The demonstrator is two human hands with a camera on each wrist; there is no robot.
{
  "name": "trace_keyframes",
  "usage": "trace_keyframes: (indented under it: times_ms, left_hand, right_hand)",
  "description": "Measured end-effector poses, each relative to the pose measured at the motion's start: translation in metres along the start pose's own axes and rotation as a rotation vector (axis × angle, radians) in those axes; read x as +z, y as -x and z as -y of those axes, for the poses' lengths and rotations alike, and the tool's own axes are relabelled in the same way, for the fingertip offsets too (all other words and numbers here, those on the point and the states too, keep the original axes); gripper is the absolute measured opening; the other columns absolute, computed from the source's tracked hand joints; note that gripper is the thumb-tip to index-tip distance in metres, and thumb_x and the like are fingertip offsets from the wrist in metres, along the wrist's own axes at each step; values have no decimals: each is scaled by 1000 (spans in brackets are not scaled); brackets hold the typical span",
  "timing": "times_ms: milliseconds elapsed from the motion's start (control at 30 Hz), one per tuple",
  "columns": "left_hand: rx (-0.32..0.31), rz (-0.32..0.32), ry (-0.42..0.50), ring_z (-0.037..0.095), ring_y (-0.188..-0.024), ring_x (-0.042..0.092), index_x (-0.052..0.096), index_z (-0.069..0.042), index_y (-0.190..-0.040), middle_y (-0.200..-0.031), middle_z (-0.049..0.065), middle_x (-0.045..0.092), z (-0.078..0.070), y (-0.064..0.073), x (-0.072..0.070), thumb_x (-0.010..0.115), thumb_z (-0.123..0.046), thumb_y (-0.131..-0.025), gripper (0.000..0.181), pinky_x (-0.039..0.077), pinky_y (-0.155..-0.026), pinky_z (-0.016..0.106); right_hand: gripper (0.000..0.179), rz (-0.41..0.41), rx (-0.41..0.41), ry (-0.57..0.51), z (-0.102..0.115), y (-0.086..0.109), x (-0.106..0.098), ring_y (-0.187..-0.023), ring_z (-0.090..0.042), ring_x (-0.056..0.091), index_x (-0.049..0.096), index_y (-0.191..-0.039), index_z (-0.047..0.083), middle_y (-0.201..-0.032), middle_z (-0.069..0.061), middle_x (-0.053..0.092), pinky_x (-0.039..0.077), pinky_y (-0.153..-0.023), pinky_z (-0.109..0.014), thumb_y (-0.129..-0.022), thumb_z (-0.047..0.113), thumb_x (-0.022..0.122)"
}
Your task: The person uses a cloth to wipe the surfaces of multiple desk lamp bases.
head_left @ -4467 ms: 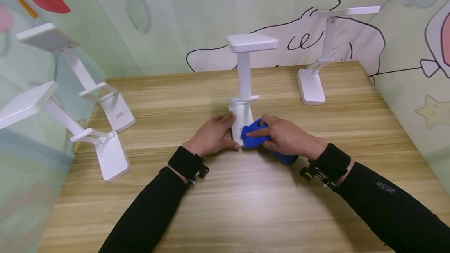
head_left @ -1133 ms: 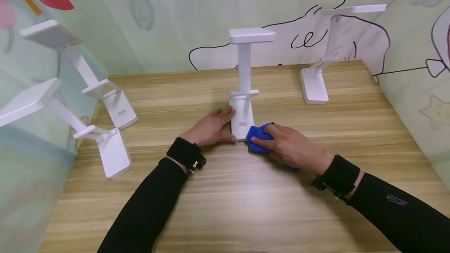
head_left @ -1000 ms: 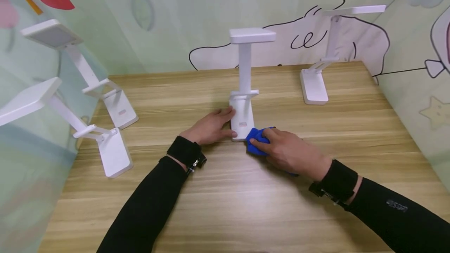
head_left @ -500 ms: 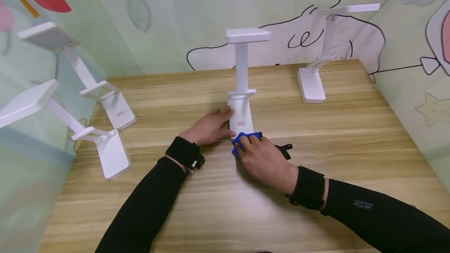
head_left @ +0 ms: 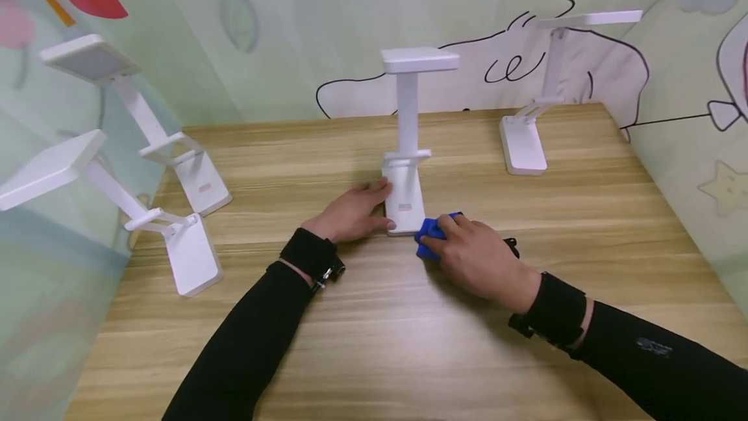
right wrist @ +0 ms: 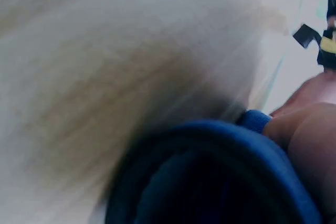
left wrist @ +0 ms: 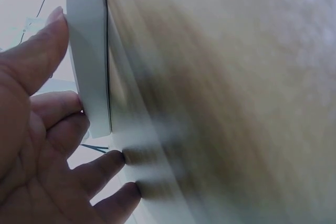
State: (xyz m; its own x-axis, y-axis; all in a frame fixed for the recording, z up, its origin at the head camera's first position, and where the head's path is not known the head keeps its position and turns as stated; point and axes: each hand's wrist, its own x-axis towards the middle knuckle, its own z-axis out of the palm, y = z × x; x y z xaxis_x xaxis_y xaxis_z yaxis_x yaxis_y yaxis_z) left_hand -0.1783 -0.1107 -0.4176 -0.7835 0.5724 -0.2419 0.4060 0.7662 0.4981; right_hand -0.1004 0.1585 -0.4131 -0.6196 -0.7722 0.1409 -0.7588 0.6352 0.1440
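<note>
A white desk lamp (head_left: 403,193) stands in the middle of the table, its flat head facing down. My left hand (head_left: 350,213) touches the left side of its base, thumb near the front corner. In the left wrist view the thumb and nearer fingers meet the edge of the lamp base (left wrist: 89,56), while two other fingertips reach the tabletop. My right hand (head_left: 482,258) grips a bunched blue cloth (head_left: 429,239) at the base's front right corner. A black loop (head_left: 511,247) shows behind that hand. The right wrist view has a dark-edged fold of the cloth (right wrist: 220,135) up close.
Two more white desk lamps stand at the left, one lamp (head_left: 189,255) nearer and one lamp (head_left: 201,180) further back. Another white lamp (head_left: 523,145) is at the back right. The wood-grain table (head_left: 362,356) meets printed wall sheets (head_left: 280,31) behind and on both sides.
The right hand with the cloth wiped off the base top, passed left along its front edge, then came back right to the front corner. The left hand keeps its place.
</note>
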Motion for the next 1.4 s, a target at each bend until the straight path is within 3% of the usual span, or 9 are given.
trace_keyframes:
  times_ms: [100,200,267,433,733,867,1033,1167,1400]
  left_hand:
    - [5,1,3,44,-159,23,25,-9,-167,-175,11,19,-1,-1,0,67,-44,-103,85,26,-129,49]
    - [8,-2,6,45,-159,24,25,-8,-167,-175,12,19,-1,0,0,67,-44,-103,85,26,-129,49]
    - [11,-5,7,45,-159,24,26,-8,-167,-175,12,20,0,1,0,66,-45,-103,84,27,-129,50]
    - [23,-13,1,46,-159,25,26,-9,-167,-175,11,20,1,0,1,65,-48,-103,84,27,-129,51]
    - [9,-9,-8,44,-159,24,27,-8,-167,-176,11,21,-1,-1,1,66,-46,-103,84,27,-129,49]
    - [5,-11,-6,43,-159,24,27,-8,-167,-175,10,21,-1,0,2,66,-46,-103,84,28,-129,49]
    - [-2,-11,-3,43,-159,24,27,-9,-167,-175,10,21,-2,1,2,66,-45,-103,83,27,-129,49]
    - [1,-5,4,44,-159,23,25,-9,-167,-176,10,19,-2,0,3,66,-45,-103,84,26,-129,49]
    - [0,-6,15,45,-160,22,25,-9,-167,-176,10,19,-2,0,3,67,-44,-103,84,26,-129,50]
  right_hand:
    - [32,-18,97,-26,-11,-1,0,-80,-32,65,78,-119,4,-99,-20,65,63,-67,-43,-89,15,80]
    - [37,-60,171,-59,-21,-7,-1,-81,-33,65,76,-123,0,-100,-24,64,63,-68,-44,-88,9,79]
    - [44,-84,142,-117,-23,-13,-1,-87,-33,65,73,-130,0,-107,-27,65,63,-74,-45,-88,9,79]
    - [52,-70,-29,-178,-25,-31,8,-104,-38,68,69,-139,3,-121,-27,64,61,-90,-49,-89,13,80]
    - [49,-38,141,-147,-60,-67,30,-98,-38,62,62,-146,1,-119,-31,61,59,-91,-50,-98,7,65]
    - [52,8,123,-195,-60,-64,28,-94,-35,62,60,-148,3,-115,-31,60,59,-86,-48,-97,10,68]
    - [51,112,78,-461,-62,-39,15,-91,-26,58,66,-144,13,-115,-21,60,54,-78,-40,-94,10,75]
    - [46,183,177,-593,-72,-28,7,-87,-21,56,71,-139,15,-114,-15,62,49,-72,-34,-94,6,71]
    - [42,192,424,-508,-83,-59,17,-87,-29,62,67,-142,4,-115,-24,60,57,-68,-38,-101,12,63]
